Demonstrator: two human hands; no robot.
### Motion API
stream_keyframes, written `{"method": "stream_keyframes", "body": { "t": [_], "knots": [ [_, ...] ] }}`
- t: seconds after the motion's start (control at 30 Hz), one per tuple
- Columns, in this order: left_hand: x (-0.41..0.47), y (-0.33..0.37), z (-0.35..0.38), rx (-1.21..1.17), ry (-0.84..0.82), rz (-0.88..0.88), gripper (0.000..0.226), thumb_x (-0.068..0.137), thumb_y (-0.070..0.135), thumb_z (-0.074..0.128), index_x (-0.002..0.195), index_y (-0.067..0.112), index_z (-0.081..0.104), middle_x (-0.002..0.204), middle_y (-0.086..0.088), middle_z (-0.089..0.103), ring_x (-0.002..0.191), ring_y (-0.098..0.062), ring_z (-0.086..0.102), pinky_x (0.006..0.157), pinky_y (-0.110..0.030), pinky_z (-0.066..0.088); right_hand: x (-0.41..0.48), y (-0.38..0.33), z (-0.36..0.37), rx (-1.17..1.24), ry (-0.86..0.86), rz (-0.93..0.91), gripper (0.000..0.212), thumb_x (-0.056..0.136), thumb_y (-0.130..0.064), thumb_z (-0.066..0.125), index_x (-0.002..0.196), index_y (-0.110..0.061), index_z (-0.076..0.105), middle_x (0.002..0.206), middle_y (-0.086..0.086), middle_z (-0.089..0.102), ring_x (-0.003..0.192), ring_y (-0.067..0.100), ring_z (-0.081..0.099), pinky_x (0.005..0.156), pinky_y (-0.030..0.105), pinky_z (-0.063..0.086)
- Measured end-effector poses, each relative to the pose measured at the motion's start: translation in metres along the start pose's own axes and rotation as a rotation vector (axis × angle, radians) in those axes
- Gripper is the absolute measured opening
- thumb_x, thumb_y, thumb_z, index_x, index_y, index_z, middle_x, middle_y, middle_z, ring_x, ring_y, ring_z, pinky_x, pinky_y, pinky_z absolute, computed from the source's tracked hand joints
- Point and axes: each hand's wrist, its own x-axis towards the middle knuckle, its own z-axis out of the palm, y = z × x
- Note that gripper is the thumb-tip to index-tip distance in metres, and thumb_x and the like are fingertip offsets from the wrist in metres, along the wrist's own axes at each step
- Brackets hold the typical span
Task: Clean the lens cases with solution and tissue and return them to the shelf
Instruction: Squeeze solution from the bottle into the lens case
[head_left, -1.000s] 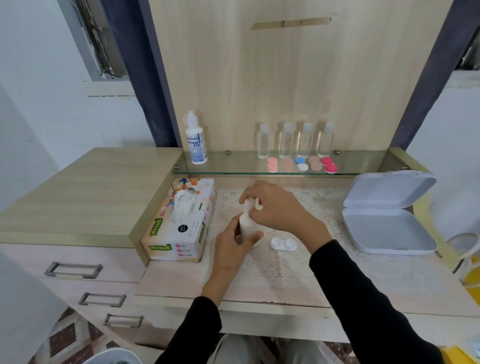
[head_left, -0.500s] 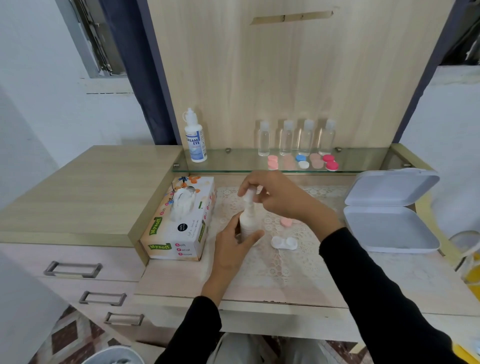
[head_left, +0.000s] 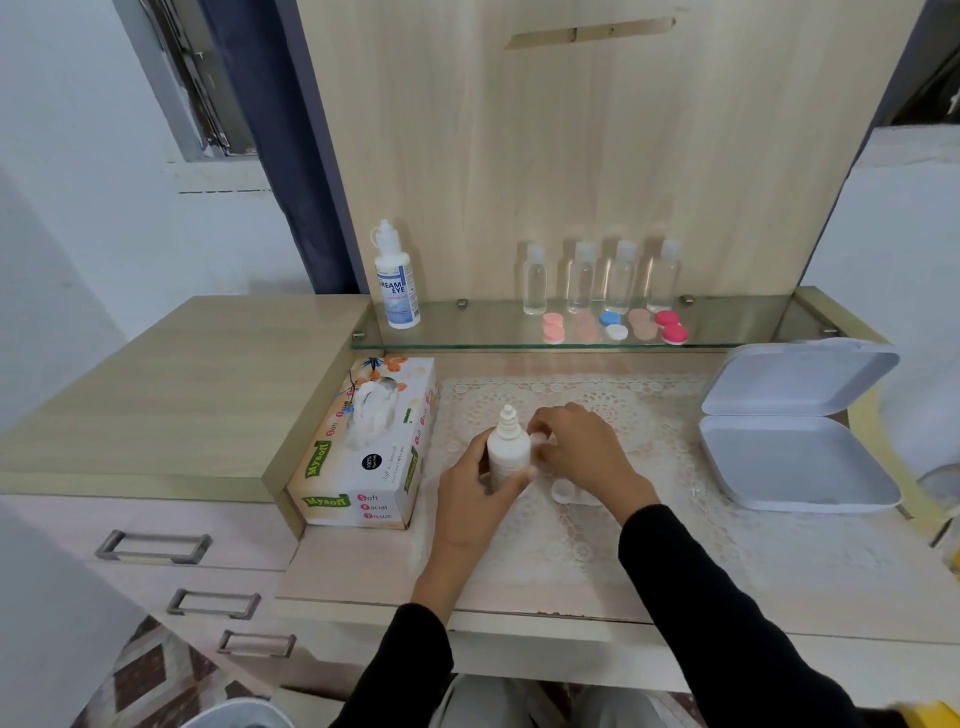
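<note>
The uncapped solution bottle (head_left: 508, 456) was held by the left hand (head_left: 467, 501), cap (head_left: 538, 440) pinched by the right hand (head_left: 584, 449); wetting the lens case (head_left: 565, 492) was judged due.

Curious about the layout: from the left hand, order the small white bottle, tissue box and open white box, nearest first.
1. small white bottle, in the left hand's grip.
2. tissue box, just to its left.
3. open white box, far right.
</note>
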Motion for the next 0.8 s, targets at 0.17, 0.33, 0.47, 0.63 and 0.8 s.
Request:
{"method": "stream_keyframes", "body": {
  "t": [0.17,0.33,0.47,0.63,0.8],
  "knots": [
    [0.0,-0.002,0.0,0.004,-0.001,0.002,0.051,0.075,0.03,0.078,0.119,0.037,0.053,0.108,0.026,0.064,0.102,0.003,0.06,0.081,-0.014,0.048,0.001,0.003,0.002,0.021,0.002,-0.031,0.028,0.085,-0.017,0.062,0.112,-0.021,0.062,0.094,-0.003,0.055,0.097,0.019,0.052,0.076,0.028,0.035],
    [0.0,-0.003,0.0,-0.02,-0.004,-0.011,0.051,0.077,0.028,0.078,0.123,0.028,0.055,0.11,0.018,0.065,0.102,0.001,0.06,0.082,-0.015,0.049,-0.005,0.009,-0.007,0.389,0.169,-0.098,0.029,0.089,-0.016,0.064,0.117,-0.024,0.064,0.106,-0.008,0.066,0.09,0.012,0.053,0.085,0.025,0.043],
    [0.0,-0.001,0.001,-0.044,-0.013,-0.032,0.048,0.078,0.028,0.076,0.123,0.026,0.057,0.104,0.016,0.067,0.097,-0.001,0.063,0.08,-0.019,0.051,-0.019,-0.004,-0.025,0.706,0.102,-0.191,0.023,0.085,-0.031,0.069,0.108,-0.029,0.069,0.105,-0.014,0.067,0.089,0.003,0.058,0.072,0.007,0.038],
    [0.0,0.0,0.0,-0.021,0.002,-0.034,0.046,0.076,0.031,0.076,0.118,0.036,0.056,0.1,0.019,0.068,0.096,0.001,0.063,0.077,-0.016,0.051,-0.026,-0.006,-0.011,0.687,-0.007,-0.145,0.036,0.073,-0.03,0.081,0.106,-0.031,0.067,0.105,-0.017,0.065,0.091,0.004,0.057,0.08,0.017,0.039],
    [0.001,-0.005,0.0,0.01,-0.015,-0.064,0.055,0.07,0.012,0.08,0.114,0.036,0.057,0.096,0.022,0.065,0.092,0.01,0.06,0.075,-0.009,0.046,-0.03,-0.003,0.002,0.695,-0.039,-0.113,0.044,0.067,-0.03,0.085,0.108,-0.03,0.068,0.101,-0.012,0.068,0.091,0.017,0.059,0.082,0.032,0.047]
  ]
}}
